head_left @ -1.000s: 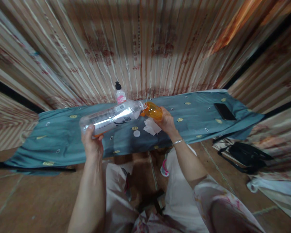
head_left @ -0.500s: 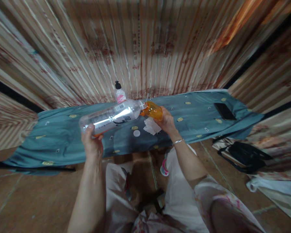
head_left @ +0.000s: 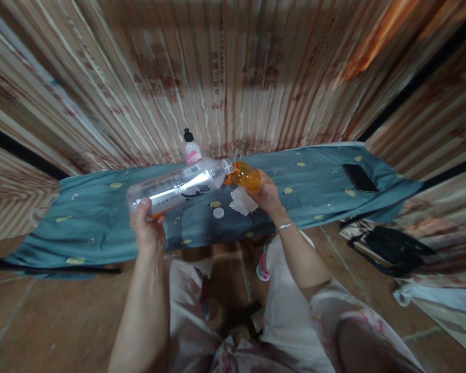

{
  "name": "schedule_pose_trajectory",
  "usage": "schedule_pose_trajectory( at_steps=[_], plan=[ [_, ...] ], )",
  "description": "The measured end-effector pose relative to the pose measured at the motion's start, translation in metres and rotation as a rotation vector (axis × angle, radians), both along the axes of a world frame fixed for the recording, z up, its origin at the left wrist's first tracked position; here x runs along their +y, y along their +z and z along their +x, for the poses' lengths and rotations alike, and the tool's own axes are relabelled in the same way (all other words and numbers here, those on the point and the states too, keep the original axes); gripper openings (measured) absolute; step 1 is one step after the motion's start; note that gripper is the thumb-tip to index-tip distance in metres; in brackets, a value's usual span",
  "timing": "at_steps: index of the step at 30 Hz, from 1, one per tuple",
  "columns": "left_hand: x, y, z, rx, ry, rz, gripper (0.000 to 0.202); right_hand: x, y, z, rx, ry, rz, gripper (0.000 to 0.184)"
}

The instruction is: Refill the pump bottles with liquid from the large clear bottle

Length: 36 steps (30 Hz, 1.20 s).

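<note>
My left hand (head_left: 147,228) grips the base of a large clear plastic bottle (head_left: 178,185), held nearly level with its mouth pointing right. Its neck meets the mouth of a small orange bottle (head_left: 245,176), which my right hand (head_left: 267,197) holds from below, fingers wrapped round it. Both bottles hover above a teal patterned cloth (head_left: 101,217) spread over a low surface. Beneath them on the cloth lie a white cap (head_left: 218,212) and a crumpled white tissue (head_left: 242,202).
A pink-labelled bottle with a black cap (head_left: 191,147) stands at the back against the striped wall. A dark phone (head_left: 359,177) lies at the cloth's right end. A black bag (head_left: 392,248) and pale fabric lie on the floor at right.
</note>
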<state>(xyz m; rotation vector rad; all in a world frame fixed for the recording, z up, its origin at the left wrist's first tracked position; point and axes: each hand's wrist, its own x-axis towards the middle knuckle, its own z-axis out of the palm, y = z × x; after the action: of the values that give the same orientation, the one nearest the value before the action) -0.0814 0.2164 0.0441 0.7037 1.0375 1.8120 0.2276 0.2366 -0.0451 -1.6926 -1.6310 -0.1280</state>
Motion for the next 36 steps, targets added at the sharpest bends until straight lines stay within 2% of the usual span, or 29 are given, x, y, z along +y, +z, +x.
schedule_pose_trajectory(
  at_steps=[15,22,27,36],
  plan=[
    [0.0006,-0.0008,-0.0004,-0.008,0.031,-0.028,0.035,-0.0003,-0.0032,0.001,0.007,0.0,-0.002,0.062],
    [-0.0004,0.0,0.0008,0.036,0.044,-0.048,0.037,-0.0017,0.0003,0.0002,0.013,0.015,-0.024,0.053],
    [-0.0005,0.0003,-0.0001,0.031,0.031,-0.052,0.035,-0.0011,-0.0001,0.0003,0.007,0.004,-0.028,0.062],
    [-0.0011,0.0036,0.0016,0.005,0.021,-0.037,0.036,-0.0025,0.0019,-0.0004,-0.001,-0.011,-0.039,0.061]
  ],
)
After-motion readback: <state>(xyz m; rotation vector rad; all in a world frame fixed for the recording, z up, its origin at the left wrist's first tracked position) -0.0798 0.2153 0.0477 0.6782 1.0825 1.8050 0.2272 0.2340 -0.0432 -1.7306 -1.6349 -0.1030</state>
